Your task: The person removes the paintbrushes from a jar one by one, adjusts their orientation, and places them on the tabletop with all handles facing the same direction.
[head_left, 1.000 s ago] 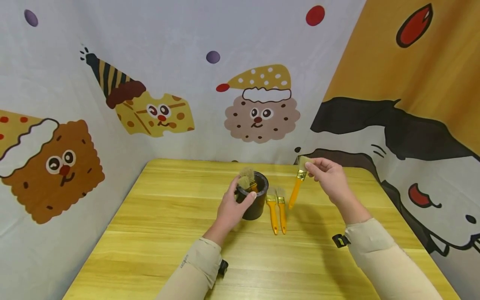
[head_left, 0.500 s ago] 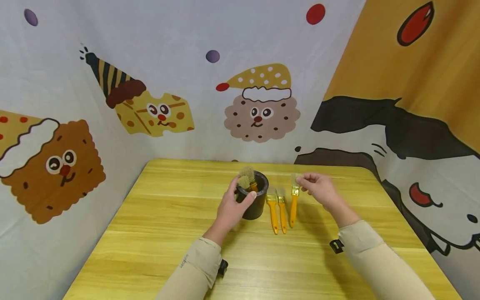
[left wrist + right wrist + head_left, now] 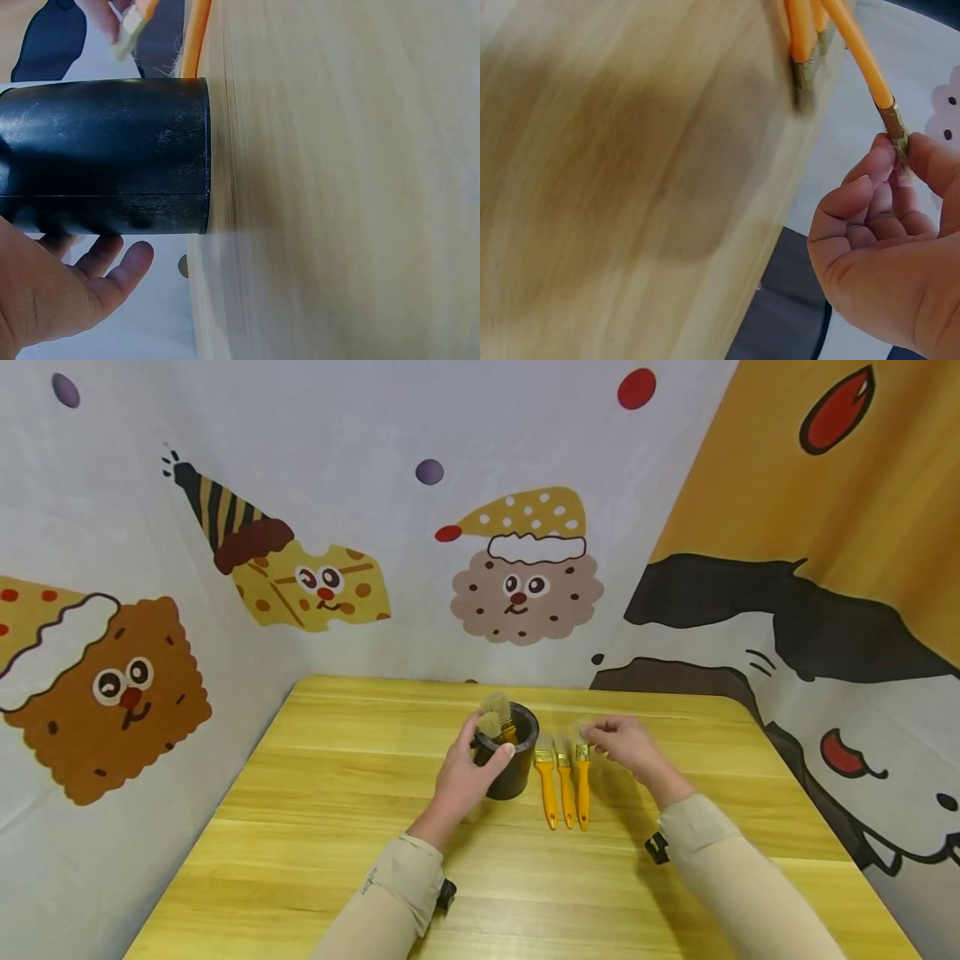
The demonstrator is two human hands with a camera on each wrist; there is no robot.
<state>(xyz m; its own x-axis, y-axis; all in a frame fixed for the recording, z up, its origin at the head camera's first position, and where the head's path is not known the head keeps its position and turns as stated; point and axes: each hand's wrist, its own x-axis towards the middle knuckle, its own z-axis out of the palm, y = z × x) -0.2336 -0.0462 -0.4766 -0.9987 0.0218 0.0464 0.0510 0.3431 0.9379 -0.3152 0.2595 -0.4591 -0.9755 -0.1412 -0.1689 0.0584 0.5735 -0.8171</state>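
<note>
My left hand holds a black cylindrical cup, its thumb at the near rim. Bristles of two paintbrushes stick up out of the cup. In the left wrist view the cup's dark wall fills the upper left, with curled fingers below it. My right hand pinches an orange-handled paintbrush by its bristles between thumb and fingertips, handle toward me. That brush hangs close over the table, beside two similar paintbrushes lying side by side right of the cup. The right wrist view shows the pinched paintbrush too.
The wooden table runs back to a printed cloth wall with cartoon figures. More cloth hangs close along the left and right edges of the table.
My right hand has brought the paintbrush left and down, from raised at the right to alongside the two lying brushes. The left hand and cup have stayed put.
</note>
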